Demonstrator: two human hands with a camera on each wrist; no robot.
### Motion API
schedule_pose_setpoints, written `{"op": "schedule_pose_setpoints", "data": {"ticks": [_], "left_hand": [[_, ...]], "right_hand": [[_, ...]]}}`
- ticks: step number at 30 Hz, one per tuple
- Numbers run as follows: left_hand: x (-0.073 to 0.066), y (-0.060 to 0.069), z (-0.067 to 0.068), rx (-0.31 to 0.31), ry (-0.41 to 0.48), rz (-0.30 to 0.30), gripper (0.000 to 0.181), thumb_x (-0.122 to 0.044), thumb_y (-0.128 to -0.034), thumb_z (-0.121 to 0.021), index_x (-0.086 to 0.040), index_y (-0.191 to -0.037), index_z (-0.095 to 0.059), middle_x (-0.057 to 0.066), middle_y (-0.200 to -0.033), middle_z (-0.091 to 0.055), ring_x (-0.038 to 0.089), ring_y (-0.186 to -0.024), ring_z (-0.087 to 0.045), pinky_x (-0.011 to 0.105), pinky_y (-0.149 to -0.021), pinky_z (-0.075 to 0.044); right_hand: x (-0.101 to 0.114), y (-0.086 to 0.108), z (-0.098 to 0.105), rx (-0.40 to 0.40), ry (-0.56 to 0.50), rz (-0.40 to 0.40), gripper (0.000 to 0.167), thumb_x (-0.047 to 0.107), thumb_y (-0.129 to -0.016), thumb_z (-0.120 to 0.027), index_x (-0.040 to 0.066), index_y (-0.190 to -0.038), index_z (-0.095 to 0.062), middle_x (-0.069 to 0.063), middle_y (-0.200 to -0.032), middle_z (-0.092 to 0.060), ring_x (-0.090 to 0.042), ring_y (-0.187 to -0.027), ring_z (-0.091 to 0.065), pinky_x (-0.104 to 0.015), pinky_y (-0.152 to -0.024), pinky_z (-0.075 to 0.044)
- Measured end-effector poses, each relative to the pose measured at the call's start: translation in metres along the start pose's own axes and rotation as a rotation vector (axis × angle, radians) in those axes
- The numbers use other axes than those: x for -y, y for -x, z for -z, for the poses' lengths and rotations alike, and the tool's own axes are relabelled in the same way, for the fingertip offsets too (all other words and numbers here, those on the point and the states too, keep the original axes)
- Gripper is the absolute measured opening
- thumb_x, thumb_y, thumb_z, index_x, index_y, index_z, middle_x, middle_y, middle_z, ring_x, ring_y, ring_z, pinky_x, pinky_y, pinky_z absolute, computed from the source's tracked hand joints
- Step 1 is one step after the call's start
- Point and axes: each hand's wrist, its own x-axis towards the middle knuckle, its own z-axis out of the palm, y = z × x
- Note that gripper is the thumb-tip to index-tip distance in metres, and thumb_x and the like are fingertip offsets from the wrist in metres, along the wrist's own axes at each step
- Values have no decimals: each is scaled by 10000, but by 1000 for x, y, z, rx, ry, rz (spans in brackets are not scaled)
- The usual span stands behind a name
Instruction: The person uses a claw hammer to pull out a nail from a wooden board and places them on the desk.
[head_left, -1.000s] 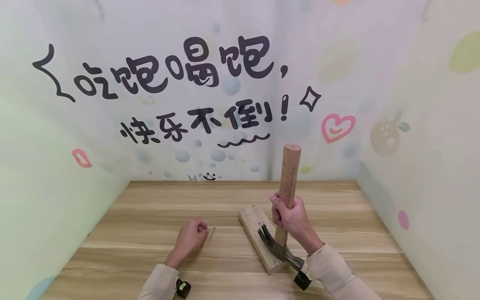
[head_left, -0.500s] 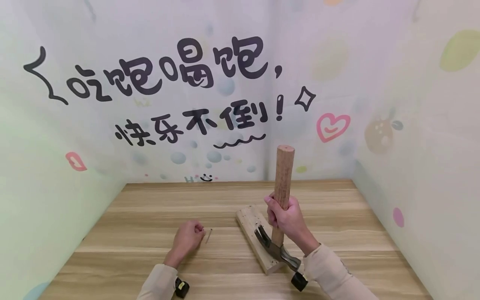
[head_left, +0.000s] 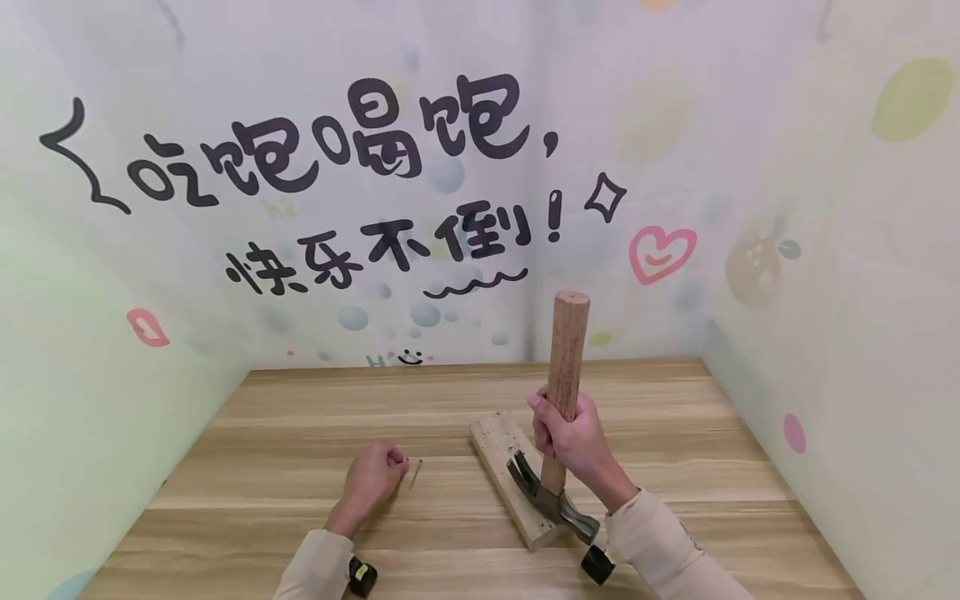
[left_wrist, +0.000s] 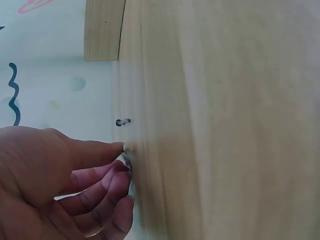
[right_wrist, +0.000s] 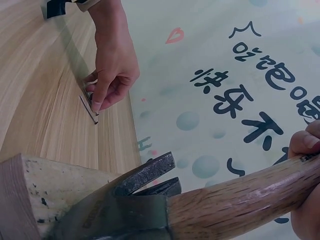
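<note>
At the left of the table, my left hand (head_left: 372,477) has its thumb and fingertips pinched at the tabletop on a thin metal nail (left_wrist: 127,161), mostly hidden by the fingers. Just right of those fingers in the head view lies another nail (head_left: 416,473). My right hand (head_left: 576,433) grips the wooden handle of a claw hammer (head_left: 568,350), handle upright and head down. The hammer's metal head (right_wrist: 115,215) is over a wooden board (head_left: 498,467), claw toward the board's middle; whether they touch I cannot tell. Small dark marks and a nail head show on the board.
The wood-grain table (head_left: 300,417) is bounded by a printed back wall (head_left: 360,50) and side walls. A black device (head_left: 363,577) is at the left wrist, another (head_left: 597,565) at the right.
The head view has shifted slightly, moving everything a little left in the picture. Both hands, the hammer, the board and the loose nail keep about the same places relative to one another.
</note>
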Motion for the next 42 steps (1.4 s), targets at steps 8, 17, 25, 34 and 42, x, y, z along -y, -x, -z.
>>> {"op": "schedule_pose_setpoints", "data": {"ticks": [8,17,25,34,42], "left_hand": [[-25,-8,-4,-37,-29,-35,117,-164,-910,-660,-69,-873,-717,-3,-747,-647,136,-672,-583,335,-596,-486],[-58,-25,-30,6,-7,-102,219,-251,-966,-608,-65,-1048,-691,-3,-809,-664,142,-718,-606,359,-652,-503],[-78,-37,-52,100,12,-147,367,-313,-1018,-534,-32,-1237,-618,142,-1061,-650,284,-951,-635,467,-813,-520],[-88,-44,-67,139,24,-147,402,-333,-1028,-504,-32,-1278,-596,190,-1156,-639,362,-1083,-614,519,-917,-490],[-91,-49,-74,192,-16,-187,458,-348,-1052,-438,1,-1325,-559,253,-1243,-601,402,-1145,-588,537,-965,-471]], "right_hand": [[0,0,1,-9,-15,-6,215,84,-1001,-552,-58,-861,-472,-33,-521,-449,-65,-419,-420,-250,-354,-330],[-1,1,-5,-15,-21,-6,200,64,-987,-567,-38,-839,-479,9,-526,-460,-63,-413,-425,-224,-365,-330],[-2,-1,-4,-16,-8,-4,199,67,-990,-563,-45,-849,-479,15,-531,-463,-68,-408,-432,-219,-366,-339],[-1,-5,-5,-52,40,-70,232,116,-999,-578,-65,-883,-490,-15,-552,-479,-84,-426,-449,-239,-389,-370],[-1,-14,-11,-67,68,-172,286,189,-997,-601,-43,-865,-500,-27,-547,-470,-89,-433,-439,-217,-402,-360]]}}
